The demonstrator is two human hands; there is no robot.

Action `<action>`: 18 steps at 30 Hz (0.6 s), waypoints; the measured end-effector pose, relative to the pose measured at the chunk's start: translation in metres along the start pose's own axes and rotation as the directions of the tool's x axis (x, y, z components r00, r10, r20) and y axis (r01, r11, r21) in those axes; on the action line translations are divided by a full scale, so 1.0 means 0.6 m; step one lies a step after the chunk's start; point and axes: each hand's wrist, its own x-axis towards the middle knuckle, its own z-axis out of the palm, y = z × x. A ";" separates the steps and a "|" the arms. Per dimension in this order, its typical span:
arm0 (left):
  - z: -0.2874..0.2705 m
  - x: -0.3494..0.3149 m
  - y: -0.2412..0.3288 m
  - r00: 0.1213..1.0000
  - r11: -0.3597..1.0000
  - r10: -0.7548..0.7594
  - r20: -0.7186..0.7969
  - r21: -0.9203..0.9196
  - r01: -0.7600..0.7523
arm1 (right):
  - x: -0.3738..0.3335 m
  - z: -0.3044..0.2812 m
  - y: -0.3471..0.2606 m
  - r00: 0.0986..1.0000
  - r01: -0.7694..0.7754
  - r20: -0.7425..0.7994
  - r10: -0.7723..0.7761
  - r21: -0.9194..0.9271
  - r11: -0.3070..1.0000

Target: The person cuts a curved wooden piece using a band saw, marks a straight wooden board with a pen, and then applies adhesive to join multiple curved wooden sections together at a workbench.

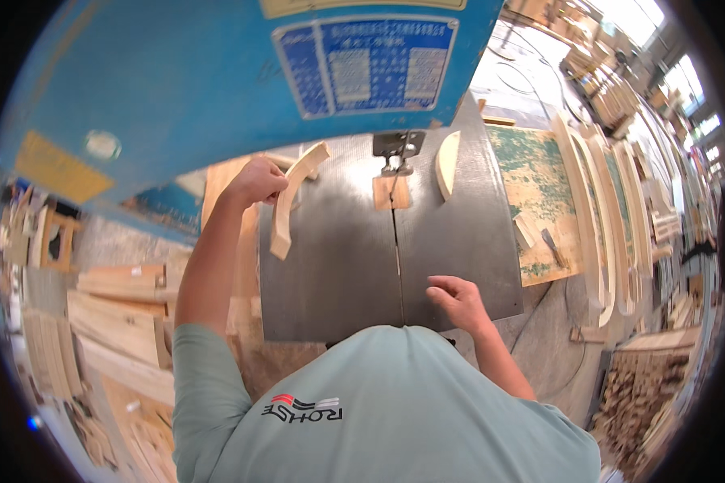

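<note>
Clamping the left hand on a curved wooden piece above the left side of the grey metal bench; holding the right hand well apart, loosely open, over the near right part. Facing, farther out, a half-moon wooden piece lying right of a square wooden insert, beside an overhanging blue machine.

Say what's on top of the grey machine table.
A half-moon wood piece lies at right. The left hand holds a curved wood piece, partly hiding another light strip. The tabletop beneath them can't be seen.
</note>
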 end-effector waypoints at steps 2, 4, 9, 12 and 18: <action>0.016 -0.114 -0.023 0.994 0.999 0.034 -0.104 0.023 -0.032 | -0.002 0.032 -0.027 0.983 0.100 0.163 -0.090 -0.051 0.994; 0.050 -0.231 -0.051 0.941 0.952 0.206 -0.269 0.276 -0.129 | -0.002 0.056 -0.063 0.907 0.365 0.282 -0.312 -0.160 0.917; 0.182 -0.492 -0.070 0.897 0.841 0.206 -0.391 0.540 0.042 | -0.006 0.153 -0.114 0.410 0.912 0.372 -0.833 -0.148 0.383; 0.274 -0.616 -0.090 0.879 0.787 0.215 -0.425 0.608 0.102 | -0.053 0.225 -0.153 0.271 0.952 0.590 -0.760 -0.048 0.303; 0.440 -0.824 -0.113 0.733 0.865 0.126 -0.668 0.436 0.248 | -0.213 0.365 -0.100 0.092 0.754 0.943 -0.319 0.143 0.641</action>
